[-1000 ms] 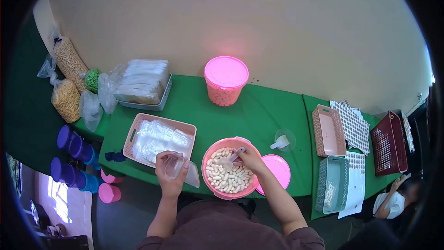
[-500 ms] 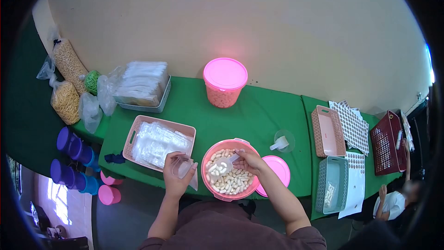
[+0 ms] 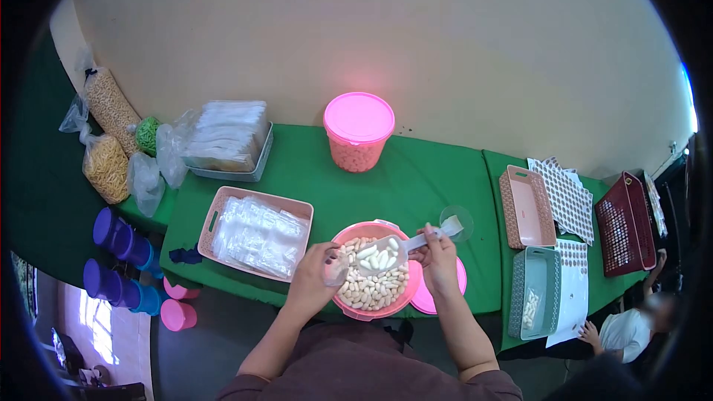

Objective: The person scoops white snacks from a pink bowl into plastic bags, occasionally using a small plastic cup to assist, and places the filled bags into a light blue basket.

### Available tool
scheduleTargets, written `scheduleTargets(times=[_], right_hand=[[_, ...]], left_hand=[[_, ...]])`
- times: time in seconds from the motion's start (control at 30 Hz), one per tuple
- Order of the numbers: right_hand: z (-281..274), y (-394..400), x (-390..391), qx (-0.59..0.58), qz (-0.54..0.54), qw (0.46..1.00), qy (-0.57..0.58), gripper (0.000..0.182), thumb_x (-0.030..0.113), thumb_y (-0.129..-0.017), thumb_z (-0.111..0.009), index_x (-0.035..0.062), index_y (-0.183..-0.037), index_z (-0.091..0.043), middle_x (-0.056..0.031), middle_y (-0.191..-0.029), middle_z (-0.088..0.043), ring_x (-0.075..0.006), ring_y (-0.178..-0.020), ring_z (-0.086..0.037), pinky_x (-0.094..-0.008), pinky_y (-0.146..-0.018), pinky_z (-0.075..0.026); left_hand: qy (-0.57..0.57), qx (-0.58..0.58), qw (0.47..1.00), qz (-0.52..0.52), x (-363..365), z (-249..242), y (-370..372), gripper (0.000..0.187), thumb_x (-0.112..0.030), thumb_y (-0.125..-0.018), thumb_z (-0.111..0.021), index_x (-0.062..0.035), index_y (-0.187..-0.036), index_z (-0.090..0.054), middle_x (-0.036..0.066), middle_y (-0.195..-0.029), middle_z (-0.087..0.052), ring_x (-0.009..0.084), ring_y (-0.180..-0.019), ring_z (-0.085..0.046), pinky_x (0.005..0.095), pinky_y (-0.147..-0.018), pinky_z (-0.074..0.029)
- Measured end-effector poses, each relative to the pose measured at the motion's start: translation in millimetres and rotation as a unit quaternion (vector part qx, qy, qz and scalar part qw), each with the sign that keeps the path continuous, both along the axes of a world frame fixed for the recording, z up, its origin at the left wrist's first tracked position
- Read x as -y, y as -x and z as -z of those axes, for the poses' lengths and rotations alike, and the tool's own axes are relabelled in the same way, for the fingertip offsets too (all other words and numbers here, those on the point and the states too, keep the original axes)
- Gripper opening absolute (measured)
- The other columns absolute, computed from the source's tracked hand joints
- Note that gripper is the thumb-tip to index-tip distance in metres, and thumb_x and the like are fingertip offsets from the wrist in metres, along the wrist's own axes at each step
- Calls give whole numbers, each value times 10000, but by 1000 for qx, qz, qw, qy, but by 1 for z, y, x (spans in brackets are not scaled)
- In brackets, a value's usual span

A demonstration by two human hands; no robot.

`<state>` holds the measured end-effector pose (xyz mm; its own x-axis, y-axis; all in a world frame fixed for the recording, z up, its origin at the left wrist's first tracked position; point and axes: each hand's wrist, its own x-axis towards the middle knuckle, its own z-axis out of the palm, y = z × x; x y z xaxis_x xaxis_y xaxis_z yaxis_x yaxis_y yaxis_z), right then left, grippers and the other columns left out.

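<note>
In the head view, a pink tub point(image 3: 411, 291) full of pale, bean-shaped snack pieces point(image 3: 371, 293) stands at the table's front edge. My right hand point(image 3: 437, 258) grips the handle of a clear scoop point(image 3: 380, 257), which is loaded with white pieces and held above the tub. At the tub's left rim, my left hand point(image 3: 313, 279) is closed around a clear plastic cup point(image 3: 336, 267), its mouth towards the scoop. The cup's lower part is hidden by my fingers. A round pink lid point(image 3: 438, 289) lies to the right, partly behind my right forearm.
Left of the tub sits a pink basket point(image 3: 217, 230) of clear bags. A lidded pink tub point(image 3: 359, 137) stands behind, and a clear round dish point(image 3: 462, 229) lies to the right. Baskets and sticker sheets point(image 3: 561, 197) fill the right table, where another person point(image 3: 624, 333) sits.
My right hand has lifted the scoop out of the pieces and moved right and slightly up. My left hand has brought the cup right, to the tub's rim. The other person's hands have shifted.
</note>
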<state>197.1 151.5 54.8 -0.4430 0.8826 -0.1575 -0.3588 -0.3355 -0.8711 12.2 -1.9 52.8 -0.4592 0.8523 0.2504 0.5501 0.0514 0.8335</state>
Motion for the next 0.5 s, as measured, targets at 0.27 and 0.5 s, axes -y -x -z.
scheduleTargets(times=[0.27,0.5], right_hand=[[-45,-7,29,22,43,977,-207,178,112,-881,-657,-47,-897,-579,-76,-762,-591,-190,-668,-659,-315,-578,-607],[-61,-11,44,115,-4,920,-375,169,-6,-821,-691,-51,-958,-603,-110,-858,-654,-149,-783,-663,-270,-671,-583]], left_hand=[[-19,-111,993,44,-17,2,-24,534,-116,-661,-754,-76,-1140,-521,115,-1024,-568,318,-991,-562,430,-842,-443],[-35,-146,986,71,-16,-7,-32,580,-110,-622,-787,-84,-1137,-523,119,-1028,-578,330,-981,-575,435,-839,-451]])
